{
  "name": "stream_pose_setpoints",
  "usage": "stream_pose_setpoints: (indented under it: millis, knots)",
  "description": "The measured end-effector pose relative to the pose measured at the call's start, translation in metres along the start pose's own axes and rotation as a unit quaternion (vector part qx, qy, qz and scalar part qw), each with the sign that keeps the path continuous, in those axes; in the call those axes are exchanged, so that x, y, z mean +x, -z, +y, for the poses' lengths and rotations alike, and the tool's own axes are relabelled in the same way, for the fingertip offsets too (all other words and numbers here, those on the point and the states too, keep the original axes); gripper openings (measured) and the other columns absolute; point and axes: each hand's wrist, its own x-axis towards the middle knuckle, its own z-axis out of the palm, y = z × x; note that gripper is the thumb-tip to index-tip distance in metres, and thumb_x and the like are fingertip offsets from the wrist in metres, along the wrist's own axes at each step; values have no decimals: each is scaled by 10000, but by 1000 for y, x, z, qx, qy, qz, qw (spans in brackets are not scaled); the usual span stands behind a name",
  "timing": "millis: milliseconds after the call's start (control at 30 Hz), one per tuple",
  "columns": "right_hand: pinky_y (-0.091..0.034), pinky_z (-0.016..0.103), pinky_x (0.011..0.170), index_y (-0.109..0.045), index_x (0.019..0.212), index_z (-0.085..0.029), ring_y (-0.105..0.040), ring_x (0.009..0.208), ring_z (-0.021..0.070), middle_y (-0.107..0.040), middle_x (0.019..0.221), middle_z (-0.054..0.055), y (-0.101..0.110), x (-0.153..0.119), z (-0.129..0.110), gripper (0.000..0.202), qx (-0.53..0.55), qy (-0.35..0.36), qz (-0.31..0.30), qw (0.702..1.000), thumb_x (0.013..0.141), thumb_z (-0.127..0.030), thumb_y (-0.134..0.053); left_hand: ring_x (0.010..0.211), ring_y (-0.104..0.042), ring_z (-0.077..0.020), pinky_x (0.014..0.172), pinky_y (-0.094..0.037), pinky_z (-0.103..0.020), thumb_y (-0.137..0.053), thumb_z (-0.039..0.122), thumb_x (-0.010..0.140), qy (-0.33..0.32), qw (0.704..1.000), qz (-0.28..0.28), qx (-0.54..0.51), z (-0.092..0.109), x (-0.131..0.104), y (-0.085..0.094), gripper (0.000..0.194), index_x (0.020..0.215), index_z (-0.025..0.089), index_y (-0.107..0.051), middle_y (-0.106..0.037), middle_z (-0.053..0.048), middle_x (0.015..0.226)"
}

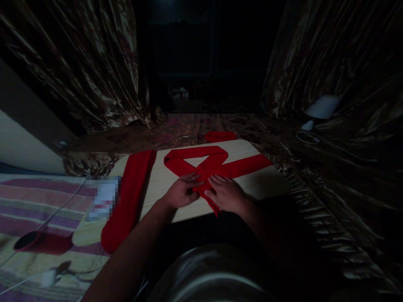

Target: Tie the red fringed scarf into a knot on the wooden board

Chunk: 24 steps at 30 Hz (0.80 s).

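On the pale worktop (252, 184) lies a crossed red scarf (217, 165). Left hand (182, 192) and right hand (226, 193) press flat on its middle, fingers spread. Beside them lies another red cloth (129, 201), with a white lamp (321, 110) far right, near curtains (330, 58)

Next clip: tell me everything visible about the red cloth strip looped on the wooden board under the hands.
The long red cloth strip looks soft and matte, like knit or fleece. It lies flat on the pale wooden board, bent into a loop at the far side, its two ends crossing near the middle: one runs off toward the board's right edge, the other ends in a fringe at the near edge. The left hand and right hand press flat on the crossing. A second red strip lies apart to the left.
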Motion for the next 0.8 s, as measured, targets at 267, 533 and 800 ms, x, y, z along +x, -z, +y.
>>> stream_pose_setpoints:
  millis: [267, 533, 800]
  knots:
    - [-155, 537, 1226, -325, 1581, -326, -199, 1533, 285, -236, 1662, 11, 1, 28, 35, 637, 14, -10, -52, 998, 1016, -609, -245, 1366, -512, -294, 1128, -435, -513, -705, 253, 805, 5, 1000, -3, -21, -2, 0, 1, 472, 1276, 251, -700, -581, -119, 1434]
    - [-106, 674, 1181, -237, 1594, -398, -120, 1541, 340, -164, 1684, -15, -12, 39, 117, 680, -19, -163, -57, 985, 974, -679, -232, 1347, -532, -292, 1132, -434, -499, -706, 299, 818, -2, 1000, -12, -21, -8, 1, -2, 489, 1303, 232, -684, -589, -134, 1420]
    - [-116, 633, 1199, -240, 1605, -337, -146, 1531, 364, -163, 1688, 28, 3, 43, 188, 795, -48, -288, -41, 955, 926, -751, -225, 1352, -527, -294, 1130, -428, -507, -712, 246, 787, 1, 999, -2, -33, -7, 1, -4, 512, 1298, 247, -686, -592, -123, 1420]
